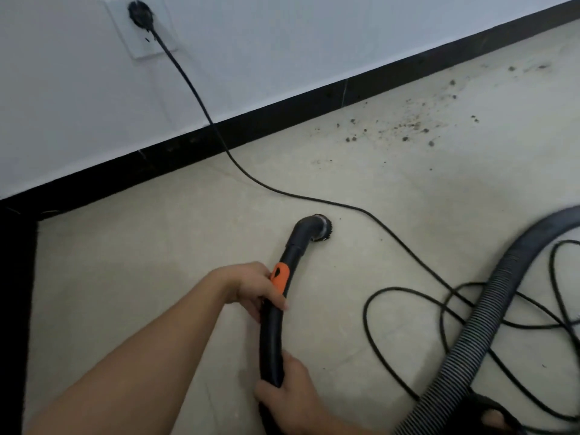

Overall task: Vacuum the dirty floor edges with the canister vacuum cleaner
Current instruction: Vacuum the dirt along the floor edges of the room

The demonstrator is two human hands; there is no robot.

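A black curved vacuum wand [272,334] with an orange slider [280,277] lies low over the pale floor. Its round brush nozzle [321,228] points down at the tiles, near the power cord. My left hand [251,285] grips the wand at the orange slider. My right hand [290,394] grips the wand's lower end. Dark crumbs of dirt [408,127] lie scattered along the black baseboard [282,116] at the upper right, well beyond the nozzle. The canister itself is out of view.
The black power cord [314,200] runs from a plug in the wall socket [141,15] across the floor and coils at the right. The ribbed grey hose [489,312] arcs down the right side. A dark edge [14,309] borders the left.
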